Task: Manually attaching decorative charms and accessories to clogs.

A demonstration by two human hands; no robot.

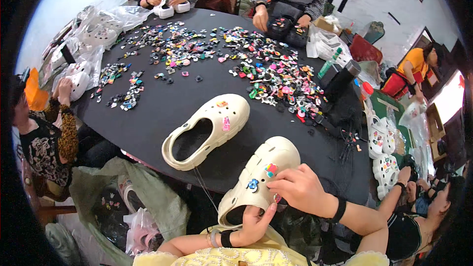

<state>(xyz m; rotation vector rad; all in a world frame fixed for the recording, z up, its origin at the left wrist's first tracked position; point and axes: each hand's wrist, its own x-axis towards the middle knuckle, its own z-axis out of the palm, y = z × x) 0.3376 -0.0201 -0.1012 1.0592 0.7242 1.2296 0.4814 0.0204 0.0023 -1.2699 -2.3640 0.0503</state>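
A cream clog (263,167) lies tilted at the near edge of the table, with a blue charm (253,184) and a multicoloured charm (270,170) on its upper. My left hand (253,226) grips it at the opening, fingers partly hidden inside and thumb outside. A small pink charm (277,198) shows by that thumb's tip. Over the clog's upper, my right hand (303,192) has its fingers pinched together; whatever lies between them is hidden. The matching cream clog (231,116) rests farther left, bearing an orange charm (221,104) and a pink lettered charm (226,123).
Loose charms (286,76) spread in heaps across the black table (143,138). A dark bottle (342,79) stands at the right. White clogs (382,138) sit beyond the right edge. An open sack (162,202) is at lower left. Several people work around the table.
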